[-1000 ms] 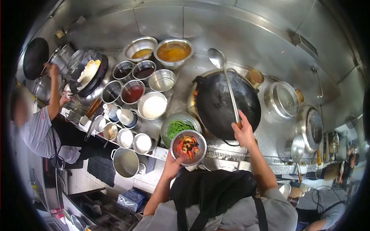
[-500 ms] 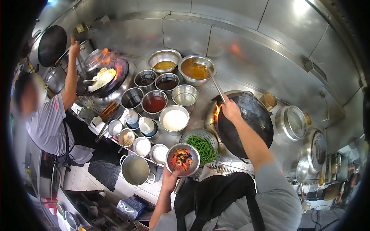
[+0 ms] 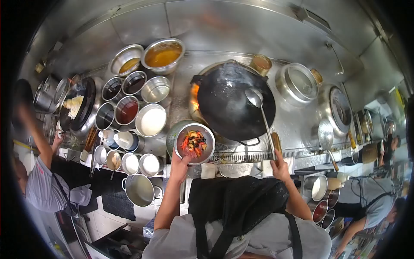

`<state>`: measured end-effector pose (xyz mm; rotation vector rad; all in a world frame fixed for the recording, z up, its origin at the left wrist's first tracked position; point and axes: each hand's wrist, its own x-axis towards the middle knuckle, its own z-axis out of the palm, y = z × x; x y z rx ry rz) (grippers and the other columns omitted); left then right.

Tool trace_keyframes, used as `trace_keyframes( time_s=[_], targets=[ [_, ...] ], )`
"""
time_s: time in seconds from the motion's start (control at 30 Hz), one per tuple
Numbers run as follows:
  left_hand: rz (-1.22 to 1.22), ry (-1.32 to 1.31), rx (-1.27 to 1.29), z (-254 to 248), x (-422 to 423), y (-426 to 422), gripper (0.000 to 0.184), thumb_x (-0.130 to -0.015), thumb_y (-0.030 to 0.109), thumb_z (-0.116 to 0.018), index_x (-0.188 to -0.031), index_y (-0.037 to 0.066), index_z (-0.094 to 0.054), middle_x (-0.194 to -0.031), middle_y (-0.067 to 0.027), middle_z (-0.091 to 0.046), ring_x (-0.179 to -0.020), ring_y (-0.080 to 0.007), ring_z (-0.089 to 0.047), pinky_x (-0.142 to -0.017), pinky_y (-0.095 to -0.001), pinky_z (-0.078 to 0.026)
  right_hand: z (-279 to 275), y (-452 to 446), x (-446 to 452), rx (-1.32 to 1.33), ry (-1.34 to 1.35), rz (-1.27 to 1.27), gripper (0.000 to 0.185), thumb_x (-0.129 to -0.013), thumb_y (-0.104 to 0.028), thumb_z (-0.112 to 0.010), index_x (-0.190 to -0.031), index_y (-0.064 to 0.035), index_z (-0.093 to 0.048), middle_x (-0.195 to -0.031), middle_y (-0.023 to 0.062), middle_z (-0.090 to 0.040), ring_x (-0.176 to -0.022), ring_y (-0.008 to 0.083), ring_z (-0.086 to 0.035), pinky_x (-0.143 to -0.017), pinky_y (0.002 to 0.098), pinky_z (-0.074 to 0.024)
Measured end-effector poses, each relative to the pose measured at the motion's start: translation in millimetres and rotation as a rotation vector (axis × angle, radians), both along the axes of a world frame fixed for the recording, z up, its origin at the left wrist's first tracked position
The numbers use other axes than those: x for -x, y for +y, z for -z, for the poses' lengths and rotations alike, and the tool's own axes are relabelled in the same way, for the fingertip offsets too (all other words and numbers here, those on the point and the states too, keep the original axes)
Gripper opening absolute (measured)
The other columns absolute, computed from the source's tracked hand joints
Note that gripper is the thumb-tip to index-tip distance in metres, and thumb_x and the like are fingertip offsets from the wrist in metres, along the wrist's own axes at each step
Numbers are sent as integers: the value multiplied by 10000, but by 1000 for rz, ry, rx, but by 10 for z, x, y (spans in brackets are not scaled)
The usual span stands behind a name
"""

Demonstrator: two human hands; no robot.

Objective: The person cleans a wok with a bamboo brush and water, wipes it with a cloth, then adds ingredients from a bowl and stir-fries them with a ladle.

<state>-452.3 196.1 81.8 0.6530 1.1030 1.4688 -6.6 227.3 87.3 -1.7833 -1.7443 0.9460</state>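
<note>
My left hand (image 3: 180,163) grips the near rim of a steel bowl (image 3: 208,137), which holds red, brown and black cut pieces (image 3: 194,144). The bowl partly covers a perforated colander behind it. My right hand (image 3: 280,168) is closed at the handle end of a long ladle (image 3: 255,98); a bundled wooden-looking tool (image 3: 276,142) stands at the same spot. The ladle's head hangs over the right part of a large black wok (image 3: 224,103). Smoke rises from the wok, and flame (image 3: 195,97) shows at its left edge.
Left of the wok stand bowls with amber liquid (image 3: 163,56) and several pots of sauces and white contents (image 3: 153,121). A lidded pot (image 3: 297,84) and a strainer (image 3: 326,134) lie right. One co-worker (image 3: 47,181) is at the far left, another (image 3: 366,196) at the right.
The ladle went to the amber liquid bowl, then came back over the wok, my right hand now nearer the counter's front edge. My left hand still holds the bowl. The view has shifted.
</note>
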Motion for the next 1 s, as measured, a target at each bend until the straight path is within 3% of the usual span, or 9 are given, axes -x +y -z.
trace_keyframes(
  time_s=[0.2,0.3,0.37,0.47,0.63,0.7,0.83,0.93,1.0],
  targets=[
    [30,-14,131,247,-854,291,608,-890,-7,-636,-1422,37,-344,-1331,-147,-557,-1110,-264,-663,-766,-406,-646,553,94,133,-79,-128,-45,673,-985,-156,-577,-1593,-115,-292,-956,322,-680,-853,515,-655,-775,561,-510],
    [-148,140,188,561,-1159,494,619,-930,-49,-586,-1482,27,-316,-1347,-160,-557,-1185,-239,-594,-1013,-375,-518,754,218,73,-188,-133,-132,687,-981,-140,-579,-1598,-116,-278,-944,329,-664,-804,540,-631,-756,570,-503],
    [-205,192,202,587,-1260,581,609,-951,-44,-573,-1495,27,-308,-1353,-160,-559,-1200,-233,-578,-1046,-366,-480,655,242,-9,-346,-105,-208,691,-992,-147,-579,-1605,-110,-262,-881,255,-685,-674,446,-655,-654,526,-516],
    [-288,285,246,481,-1366,631,585,-987,-26,-556,-1509,24,-298,-1372,-158,-559,-1217,-228,-564,-1070,-359,-450,-127,199,-198,520,641,-90,641,-1021,-211,-610,-1586,-88,-334,-710,37,-585,-500,97,-523,-444,301,-454],
    [-337,241,187,736,-1409,671,510,-988,-33,-565,-1452,38,-366,-1352,-156,-591,-1208,-233,-580,-1048,-372,-471,-168,1206,-464,1247,1485,-22,296,-1003,-260,-658,-1232,-88,-585,-658,13,-549,-423,54,-421,-349,212,-346],
    [-395,148,284,536,-1482,647,490,-968,-65,-557,-1418,56,-406,-1315,-147,-607,-1157,-244,-610,-992,-400,-524,-20,1411,-124,951,1403,-61,412,-1012,-253,-642,-1372,-86,-529,-634,9,-537,-433,77,-468,-376,236,-405],
    [-425,159,255,484,-1521,646,464,-971,-60,-546,-1399,57,-408,-1305,-146,-600,-1133,-260,-624,-919,-406,-569,205,997,57,-13,-45,-294,709,-1002,-196,-562,-1596,-48,-205,-819,216,-703,-593,294,-690,-605,451,-555],
    [-386,124,316,196,-1602,611,466,-982,-33,-524,-1409,86,-381,-1310,-149,-580,-1126,-286,-635,-830,-445,-616,-142,861,-241,122,74,-275,675,-1010,-191,-577,-1586,-64,-250,-743,191,-678,-560,257,-671,-560,426,-552],
    [-303,60,352,174,-1587,644,499,-999,18,-481,-1446,156,-309,-1341,-156,-532,-1097,-324,-659,-703,-500,-653,-316,1091,-396,709,831,-101,641,-1010,-188,-611,-1565,-88,-309,-708,131,-641,-527,186,-619,-487,360,-515]
  ],
)
